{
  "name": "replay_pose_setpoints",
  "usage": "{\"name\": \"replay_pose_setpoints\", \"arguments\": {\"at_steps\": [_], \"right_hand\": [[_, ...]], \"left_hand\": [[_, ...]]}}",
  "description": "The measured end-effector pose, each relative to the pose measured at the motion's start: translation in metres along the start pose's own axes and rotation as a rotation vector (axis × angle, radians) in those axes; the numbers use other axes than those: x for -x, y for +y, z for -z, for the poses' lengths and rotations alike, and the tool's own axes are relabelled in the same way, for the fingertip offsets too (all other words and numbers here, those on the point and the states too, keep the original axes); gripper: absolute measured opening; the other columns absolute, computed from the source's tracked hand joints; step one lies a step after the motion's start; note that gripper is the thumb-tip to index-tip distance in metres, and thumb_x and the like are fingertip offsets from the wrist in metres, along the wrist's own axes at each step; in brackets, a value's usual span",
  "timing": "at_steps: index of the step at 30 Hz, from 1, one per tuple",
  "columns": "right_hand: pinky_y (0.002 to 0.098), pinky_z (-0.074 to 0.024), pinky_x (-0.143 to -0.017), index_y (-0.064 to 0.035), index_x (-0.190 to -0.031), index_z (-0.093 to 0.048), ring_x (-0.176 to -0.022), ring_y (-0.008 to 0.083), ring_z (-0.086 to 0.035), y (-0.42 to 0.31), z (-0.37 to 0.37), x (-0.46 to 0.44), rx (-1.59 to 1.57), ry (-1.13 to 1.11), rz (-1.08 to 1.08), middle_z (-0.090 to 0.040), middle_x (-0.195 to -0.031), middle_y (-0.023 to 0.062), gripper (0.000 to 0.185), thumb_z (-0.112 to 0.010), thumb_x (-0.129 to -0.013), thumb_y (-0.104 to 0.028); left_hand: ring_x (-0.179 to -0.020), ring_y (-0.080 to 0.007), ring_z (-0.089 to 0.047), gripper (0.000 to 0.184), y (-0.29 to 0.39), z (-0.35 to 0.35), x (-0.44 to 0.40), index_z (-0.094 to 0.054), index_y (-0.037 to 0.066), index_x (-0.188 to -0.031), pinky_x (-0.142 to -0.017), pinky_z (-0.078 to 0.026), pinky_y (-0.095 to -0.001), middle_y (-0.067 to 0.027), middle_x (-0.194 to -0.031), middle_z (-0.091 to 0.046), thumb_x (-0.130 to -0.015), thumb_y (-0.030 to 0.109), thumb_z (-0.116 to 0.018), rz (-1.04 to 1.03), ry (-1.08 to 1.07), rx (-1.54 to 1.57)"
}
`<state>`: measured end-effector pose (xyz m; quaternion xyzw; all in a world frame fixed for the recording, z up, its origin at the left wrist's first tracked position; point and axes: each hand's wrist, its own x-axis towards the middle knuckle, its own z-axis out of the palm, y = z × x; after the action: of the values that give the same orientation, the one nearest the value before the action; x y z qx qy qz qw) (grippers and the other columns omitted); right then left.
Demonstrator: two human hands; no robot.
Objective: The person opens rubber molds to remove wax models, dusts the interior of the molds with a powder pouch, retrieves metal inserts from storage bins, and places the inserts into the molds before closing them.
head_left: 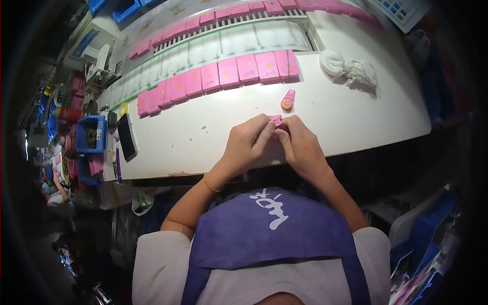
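My left hand (248,141) and my right hand (302,146) meet near the front edge of the white table (203,129). Between their fingertips they pinch a small pink piece (276,120), partly covered by the fingers. Just beyond it lies a pink item with a yellow rounded end (287,100). A row of pink rectangular pieces (210,76) with small marks stretches across the table behind my hands.
A bundle of white cord (351,68) lies at the right. To the left are a dark phone (127,137) and a blue bin (91,134). More pink pieces (223,14) line the back. Another person (60,195) is at far left.
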<state>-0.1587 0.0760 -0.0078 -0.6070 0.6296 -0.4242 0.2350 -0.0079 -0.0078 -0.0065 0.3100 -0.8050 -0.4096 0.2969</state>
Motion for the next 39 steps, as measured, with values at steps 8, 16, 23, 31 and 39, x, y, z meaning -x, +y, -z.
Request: {"name": "replay_pose_setpoints", "arguments": {"at_steps": [8,16,23,31,39], "right_hand": [[0.0455,-0.0481,-0.069,-0.0015,-0.088,-0.050,-0.078,0.0361,-0.060,-0.002,-0.002,-0.001,0.019,0.007,0.033,-0.058,-0.082,0.0169,0.016,-0.053,-0.098,-0.013],[0.0487,-0.0494,-0.064,0.0003,-0.092,-0.054,-0.072,0.0409,-0.063,0.005,-0.005,-0.007,-0.151,0.089,-0.175,-0.063,-0.076,0.0184,0.017,-0.057,-0.096,-0.016],[0.0486,-0.0516,-0.064,-0.0005,-0.099,-0.055,-0.070,0.0414,-0.066,0.005,-0.016,-0.031,0.175,0.211,-0.090,-0.066,-0.076,0.0203,0.030,-0.064,-0.093,-0.028],[0.0283,-0.0480,-0.065,0.0013,-0.102,-0.061,-0.073,0.0107,-0.060,0.000,-0.013,0.008,-0.649,-0.329,-0.401,-0.066,-0.087,0.0072,0.026,-0.061,-0.098,-0.024],[0.0306,-0.0468,-0.067,-0.0001,-0.106,-0.060,-0.074,0.0123,-0.058,-0.013,-0.021,0.010,-0.712,-0.538,-0.156,-0.065,-0.087,0.0062,0.023,-0.060,-0.100,-0.022]], "left_hand": [[-0.060,-0.0229,-0.061,0.022,0.009,-0.004,0.005,-0.062,0.001,-0.090,-0.057,-0.047,-0.0332,-0.0117,-0.072,-0.064,-0.100,0.018,-0.054,0.038,0.117,0.068],[-0.063,-0.0053,-0.051,0.030,-0.013,0.019,0.013,-0.057,0.000,-0.091,-0.058,-0.043,-0.0219,-0.0022,-0.070,-0.058,-0.104,0.026,-0.051,0.326,0.287,0.179],[-0.059,-0.0042,-0.054,0.015,-0.003,0.005,0.020,-0.054,0.001,-0.101,-0.051,-0.044,-0.0226,-0.0021,-0.072,-0.062,-0.096,0.010,-0.064,-0.004,0.421,-0.188],[-0.081,-0.0105,-0.062,0.027,-0.022,0.011,0.023,-0.053,0.001,-0.112,-0.070,-0.051,-0.0248,-0.0093,-0.092,-0.064,-0.099,0.024,-0.060,0.198,0.476,0.333],[-0.065,-0.0228,-0.062,0.080,0.014,0.018,0.008,-0.052,0.002,-0.116,-0.060,-0.053,-0.0383,-0.0103,-0.082,-0.058,-0.091,0.076,-0.034,0.438,0.274,1.494]]}}
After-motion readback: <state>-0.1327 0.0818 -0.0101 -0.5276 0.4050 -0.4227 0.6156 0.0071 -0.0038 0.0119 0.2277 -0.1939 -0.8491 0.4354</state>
